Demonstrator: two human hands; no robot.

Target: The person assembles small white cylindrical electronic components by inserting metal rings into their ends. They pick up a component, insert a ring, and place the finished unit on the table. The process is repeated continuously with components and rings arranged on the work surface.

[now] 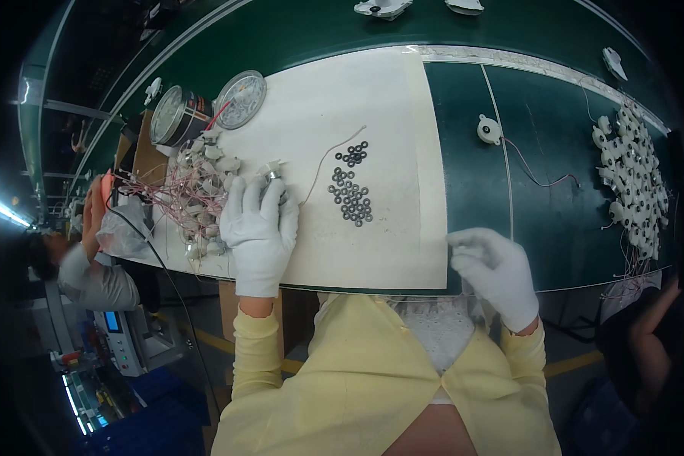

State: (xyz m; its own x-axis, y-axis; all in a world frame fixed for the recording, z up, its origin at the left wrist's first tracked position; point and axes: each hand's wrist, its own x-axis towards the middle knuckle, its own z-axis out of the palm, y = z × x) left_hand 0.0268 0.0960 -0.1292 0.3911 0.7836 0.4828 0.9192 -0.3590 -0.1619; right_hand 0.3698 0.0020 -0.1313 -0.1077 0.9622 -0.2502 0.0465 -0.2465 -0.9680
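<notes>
The left hand (260, 228), in a white glove, lies left of centre on the white mat (387, 152), its fingers closed over a small white part with a metal end (271, 172) at the fingertips. A thin pale wire (330, 156) runs from that part toward the upper right. Just left of the hand sits a heap of similar white parts tangled in pink wires (194, 194); they overlap too much to count.

The right hand (498, 270), also gloved, rests at the mat's lower right corner on the table edge, fingers curled together; whether it holds anything cannot be told.

In the upper left stand two round tins (178, 115), one dark-walled with a label band, and beside it a round lid or dish (241, 99). A clear plastic bag (121, 232) lies at the left edge.

Right of the left hand, small black rings (351, 194) lie in two loose clusters, roughly thirty in all. On the green belt (555, 228) one single white wired part (489, 129) sits alone, and a dense pile of white parts (634, 182) fills the far right.
</notes>
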